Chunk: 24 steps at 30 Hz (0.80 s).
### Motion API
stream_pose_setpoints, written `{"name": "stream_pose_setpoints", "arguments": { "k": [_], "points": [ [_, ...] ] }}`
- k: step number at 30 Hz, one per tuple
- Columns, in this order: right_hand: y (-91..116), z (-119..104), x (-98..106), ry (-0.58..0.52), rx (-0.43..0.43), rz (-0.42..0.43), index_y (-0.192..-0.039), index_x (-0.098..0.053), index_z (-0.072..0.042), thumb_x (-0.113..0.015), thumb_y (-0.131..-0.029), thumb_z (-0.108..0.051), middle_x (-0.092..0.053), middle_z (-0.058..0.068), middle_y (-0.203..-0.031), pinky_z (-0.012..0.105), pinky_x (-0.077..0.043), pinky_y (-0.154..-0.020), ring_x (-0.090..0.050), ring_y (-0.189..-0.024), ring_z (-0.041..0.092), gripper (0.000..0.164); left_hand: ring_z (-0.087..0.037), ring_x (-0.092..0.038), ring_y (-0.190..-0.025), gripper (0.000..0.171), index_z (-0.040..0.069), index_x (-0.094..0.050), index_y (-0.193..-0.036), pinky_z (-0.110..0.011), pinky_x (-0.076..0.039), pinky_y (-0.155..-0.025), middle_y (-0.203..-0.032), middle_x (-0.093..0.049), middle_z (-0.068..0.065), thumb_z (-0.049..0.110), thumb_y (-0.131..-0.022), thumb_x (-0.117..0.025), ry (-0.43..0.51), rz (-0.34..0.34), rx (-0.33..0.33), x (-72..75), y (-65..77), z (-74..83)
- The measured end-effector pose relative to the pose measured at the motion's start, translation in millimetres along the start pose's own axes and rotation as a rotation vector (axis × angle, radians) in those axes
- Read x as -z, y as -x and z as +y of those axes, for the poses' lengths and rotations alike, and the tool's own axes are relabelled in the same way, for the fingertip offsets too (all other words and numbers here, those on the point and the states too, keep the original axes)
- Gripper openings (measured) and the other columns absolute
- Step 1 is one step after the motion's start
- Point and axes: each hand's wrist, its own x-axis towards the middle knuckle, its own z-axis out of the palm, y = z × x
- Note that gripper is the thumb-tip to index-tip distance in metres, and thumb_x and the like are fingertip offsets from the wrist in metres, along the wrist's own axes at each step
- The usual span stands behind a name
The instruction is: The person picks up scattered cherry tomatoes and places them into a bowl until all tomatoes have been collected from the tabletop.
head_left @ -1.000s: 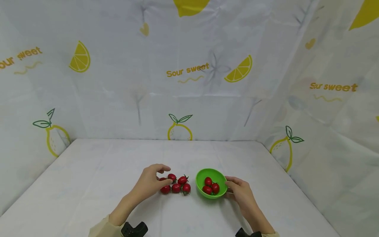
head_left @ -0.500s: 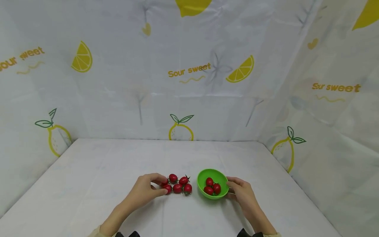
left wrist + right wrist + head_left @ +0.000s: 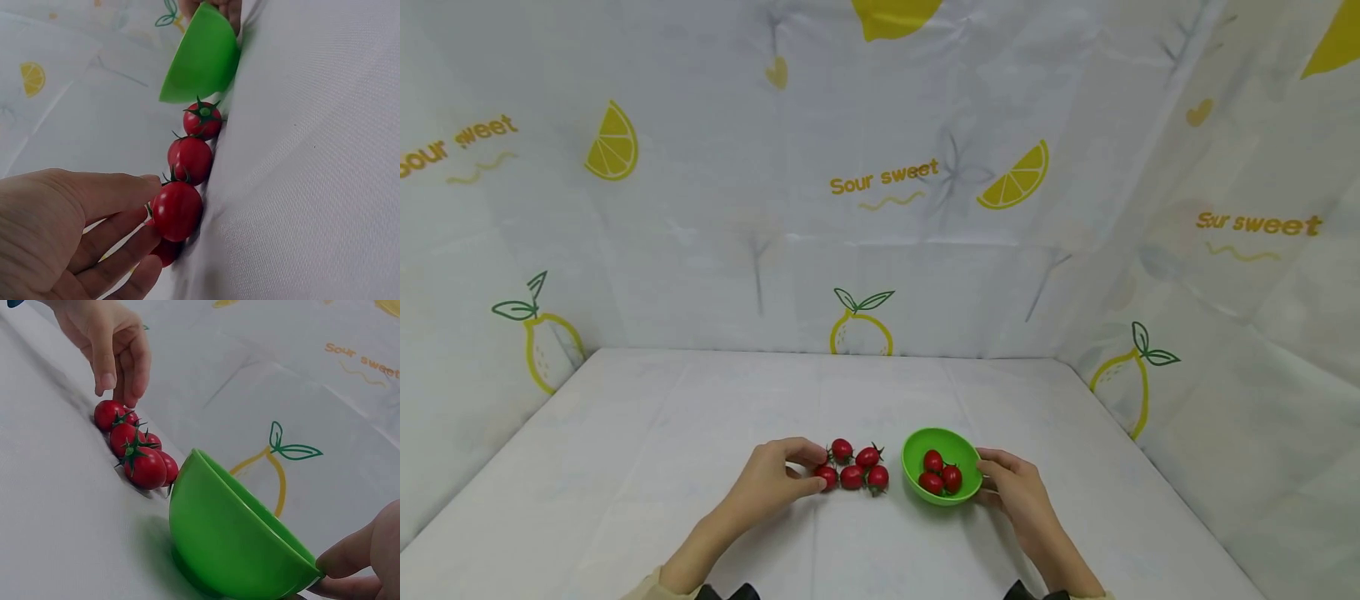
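Several red cherry tomatoes (image 3: 852,477) with green stems lie in a cluster on the white tabletop. At the left end of the cluster is my left hand (image 3: 772,477), its thumb and bent fingertips spread about the end tomatoes. In the left wrist view the thumb tip lies by the nearest tomato (image 3: 177,211), and the fingers partly hide another behind it. No tomato is lifted. To the right, my right hand (image 3: 1017,492) holds the rim of a green bowl (image 3: 244,544) between thumb and fingers. Three tomatoes (image 3: 952,478) show inside the bowl, which leans toward me.
White cloth (image 3: 715,208) printed with lemons and lettering hangs behind and along both sides of the table (image 3: 662,417). The bowl stands just right of the tomato cluster, a narrow gap between them.
My left hand has come down and back from above the cluster to its left end, then stays almost still. My right hand keeps holding the bowl; the view shifts slightly.
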Motion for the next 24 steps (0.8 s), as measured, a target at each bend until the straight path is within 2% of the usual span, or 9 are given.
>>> {"name": "stream_pose_setpoints", "arguments": {
  "k": [10,18,24],
  "points": [
    [0.7,-0.7,-0.1,-0.008,0.005,-0.005,-0.127,-0.057,0.010,-0.053,-0.097,-0.009,-0.061,0.021,-0.120,0.035,-0.055,-0.077,-0.066,-0.091,0.023,0.035,-0.022,-0.066,-0.092,0.026,0.005,-0.071,-0.103,-0.028,-0.053,-0.072,-0.097,-0.071,0.001,0.012,-0.081,-0.082,-0.008,-0.024,-0.007,-2.8,-1.2,-0.5],
    [-0.2,-0.2,-0.2,-0.003,0.010,-0.011,-0.128,-0.056,0.010,-0.053,-0.098,-0.009,-0.059,0.023,-0.123,0.036,-0.055,-0.077,-0.066,-0.091,0.024,0.036,-0.020,-0.065,-0.092,0.031,0.002,-0.070,-0.108,-0.029,-0.053,-0.075,-0.098,-0.069,0.000,0.009,-0.079,-0.082,0.008,-0.066,-0.006,-5.2,-1.4,-9.7],
    [0.9,1.0,-0.2,0.002,0.014,-0.006,-0.128,-0.056,0.011,-0.053,-0.097,-0.009,-0.059,0.023,-0.122,0.035,-0.055,-0.077,-0.066,-0.091,0.024,0.037,-0.016,-0.063,-0.090,0.036,0.004,-0.070,-0.109,-0.029,-0.051,-0.073,-0.098,-0.068,0.003,0.011,-0.077,-0.083,-0.037,-0.079,0.002,-11.0,-0.4,-12.7]
  ]
}}
